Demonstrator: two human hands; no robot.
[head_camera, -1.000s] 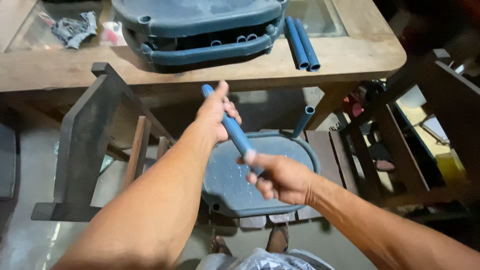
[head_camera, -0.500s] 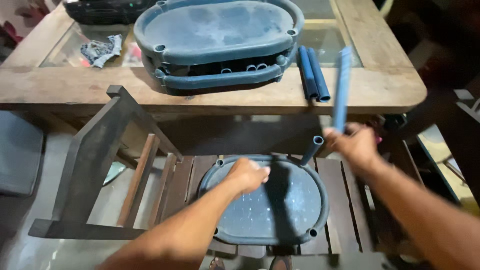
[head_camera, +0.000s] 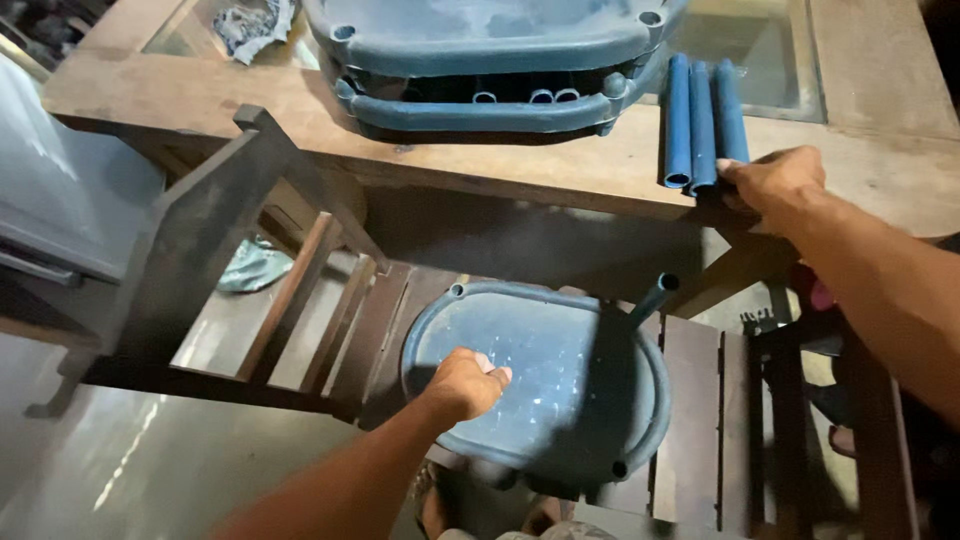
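**Right hand at the tube ends, left hand on the seat shell**

Biggest item first: wooden table runs across, above both hands. Stacked blue-grey shells sit on it, up and left of the right hand.

Below the table, a dark wooden chair carries an oval blue-grey seat shell, upside down. One blue tube leg is already stuck in a far-rim socket, leaning, above and right of the left hand.

Left hand is curled and pressing on the shell's near-left area; looks like bracing, not gripping. Can't tell if the fingers hook anything.

Right hand lies on the table edge, fingers closed around the near ends of three blue tubes lying side by side, touching.

My read on doing it well: pinch one tube only, lift it straight so the neighbours don't roll off the edge. Keep the left hand's weight on the shell so it doesn't skate on the slats.
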